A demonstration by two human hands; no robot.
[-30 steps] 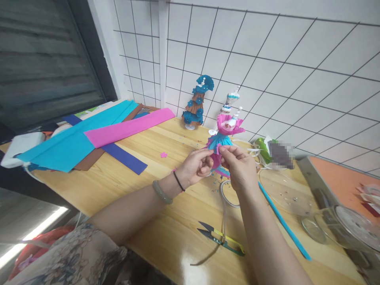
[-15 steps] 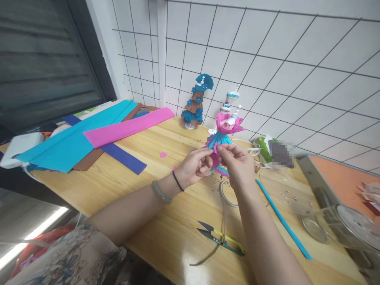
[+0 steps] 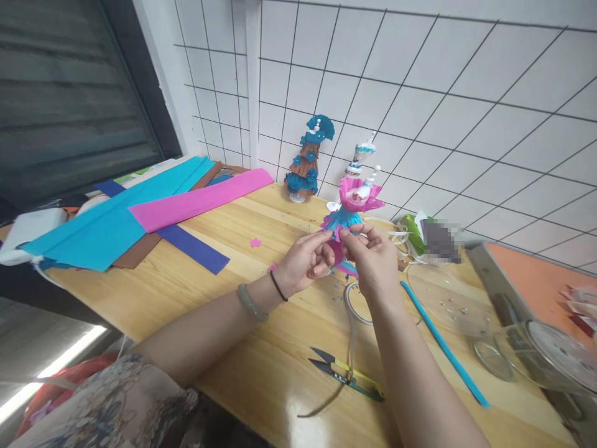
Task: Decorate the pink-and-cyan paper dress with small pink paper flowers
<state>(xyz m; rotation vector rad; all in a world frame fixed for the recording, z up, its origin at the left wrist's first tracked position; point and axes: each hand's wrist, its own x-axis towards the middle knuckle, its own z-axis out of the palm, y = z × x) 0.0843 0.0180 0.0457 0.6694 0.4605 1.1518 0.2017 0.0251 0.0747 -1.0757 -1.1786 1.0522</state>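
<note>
Hands first: we find the left hand (image 3: 305, 260) and the right hand (image 3: 373, 261) closed together in a fine pinch on the paper figure (image 3: 349, 214). The left fingertips nip a pink fold low on it. The right thumb and forefinger grip just under the blue pleated skirt. The figure is upright, held above the middle of the surface (image 3: 289, 354).

We judge the figure very light, soft and easily crushed. Crepe pleats will flatten or tear under a firm squeeze. The flared pink top looks the weakest part. In our view the narrow waist, where the fingers now sit, is the sound place to hold it, with fingertips only.

Nearest us, thread snips (image 3: 347, 374) lie flat on the surface, apart from both hands. A blue strip (image 3: 443, 351) lies to the right, and a white loop (image 3: 355, 305) sits just below the right wrist. A clear lid (image 3: 448, 302) rests beyond the strip. Crepe sheets (image 3: 102, 227) in cyan, pink, dark blue and brown overlap at far left. A brown-and-blue figure (image 3: 308, 162) and a white figure (image 3: 361, 158) stand against the grid wall (image 3: 443, 93).
</note>
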